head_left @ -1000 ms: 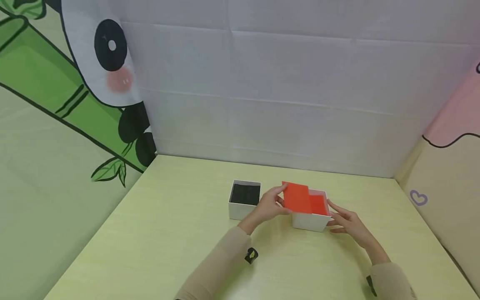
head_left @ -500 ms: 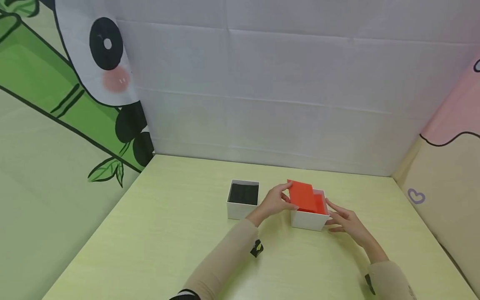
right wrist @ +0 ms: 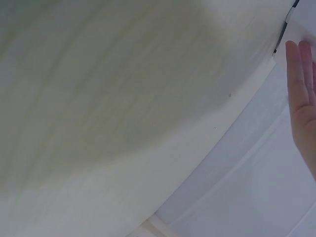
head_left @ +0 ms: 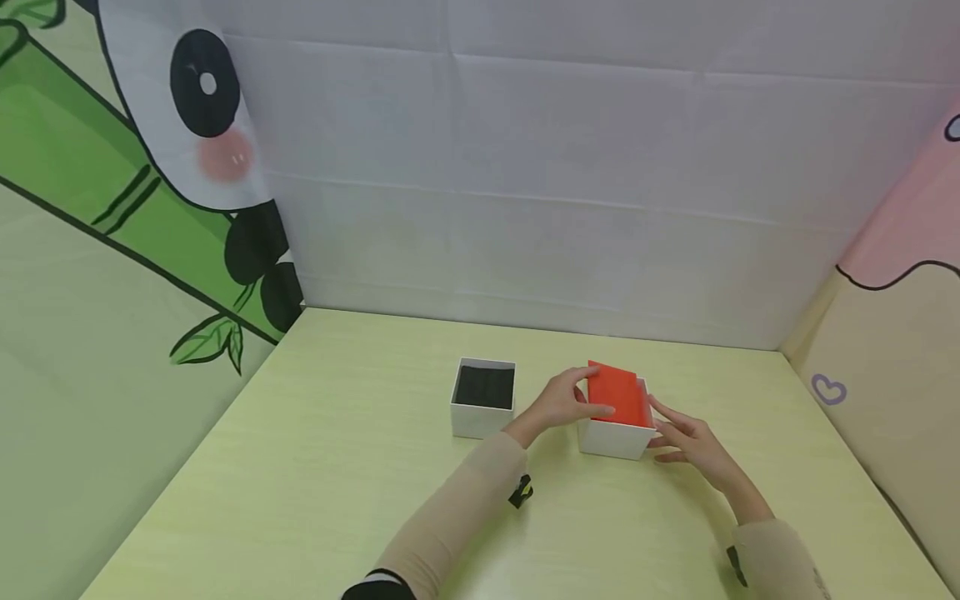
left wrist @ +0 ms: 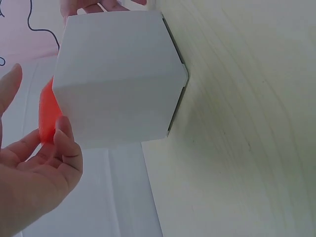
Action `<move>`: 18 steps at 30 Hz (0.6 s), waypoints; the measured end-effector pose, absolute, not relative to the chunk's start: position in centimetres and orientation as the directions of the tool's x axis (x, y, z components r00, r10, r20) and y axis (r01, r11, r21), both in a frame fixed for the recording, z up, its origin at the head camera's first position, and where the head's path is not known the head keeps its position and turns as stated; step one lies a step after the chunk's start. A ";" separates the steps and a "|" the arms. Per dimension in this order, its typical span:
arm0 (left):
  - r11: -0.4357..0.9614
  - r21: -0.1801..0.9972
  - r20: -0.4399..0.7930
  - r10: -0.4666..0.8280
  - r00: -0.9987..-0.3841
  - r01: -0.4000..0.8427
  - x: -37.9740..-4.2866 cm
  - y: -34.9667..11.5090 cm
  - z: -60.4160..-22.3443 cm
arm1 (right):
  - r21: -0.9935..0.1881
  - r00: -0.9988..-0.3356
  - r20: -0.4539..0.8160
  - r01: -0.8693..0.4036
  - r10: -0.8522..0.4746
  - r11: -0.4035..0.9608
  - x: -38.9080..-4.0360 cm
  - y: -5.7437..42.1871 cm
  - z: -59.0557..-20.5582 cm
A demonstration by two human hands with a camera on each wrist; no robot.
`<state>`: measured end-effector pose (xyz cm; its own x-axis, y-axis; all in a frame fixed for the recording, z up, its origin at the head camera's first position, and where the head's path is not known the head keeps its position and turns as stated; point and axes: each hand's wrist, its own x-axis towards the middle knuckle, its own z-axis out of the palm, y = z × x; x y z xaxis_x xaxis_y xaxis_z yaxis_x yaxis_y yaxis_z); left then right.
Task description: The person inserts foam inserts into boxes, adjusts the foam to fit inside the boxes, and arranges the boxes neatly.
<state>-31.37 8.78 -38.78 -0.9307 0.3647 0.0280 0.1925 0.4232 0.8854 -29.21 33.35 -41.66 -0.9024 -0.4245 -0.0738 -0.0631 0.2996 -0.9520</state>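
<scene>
A flat red sheet [head_left: 617, 392] lies slightly tilted over the opening of a white box [head_left: 613, 440], covering most of it. More red shows inside along the right rim. My left hand [head_left: 558, 403] pinches the left edge of the sheet, thumb low in front and forefinger at the far corner. In the left wrist view the sheet [left wrist: 48, 112] sticks out past the box wall, the curled fingers right behind it. At the box's right side, my right hand [head_left: 696, 448] rests straight fingers against the wall, as the right wrist view also shows.
A second white box [head_left: 480, 422] stands to the left, with a dark flat piece [head_left: 485, 387] filling its top. Both boxes are on a pale yellow table [head_left: 300, 467]. A white cloth backdrop [head_left: 525, 200] rises behind, with printed side walls at left and right.
My left hand has moved right with the red sheet, bringing it from the box's left side to over its opening. The right hand has stayed at the box's side.
</scene>
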 end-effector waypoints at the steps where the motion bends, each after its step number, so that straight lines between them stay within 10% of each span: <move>1: 0.428 0.882 0.030 0.365 -0.931 0.196 -31.4 8.8 -38.7 | -0.952 -0.902 -0.071 -0.066 -0.425 0.298 -29.2 33.4 -41.7; 18: 0.535 0.772 0.146 0.376 -0.915 0.343 -32.4 9.0 -39.7 | -0.956 -0.899 -0.064 -0.069 -0.433 0.284 -29.3 33.4 -41.8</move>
<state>-32.35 9.04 -39.74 -0.9151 0.3760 0.1457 0.3429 0.5355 0.7718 -29.27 33.41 -41.78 -0.8993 -0.4326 -0.0636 -0.0691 0.2841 -0.9563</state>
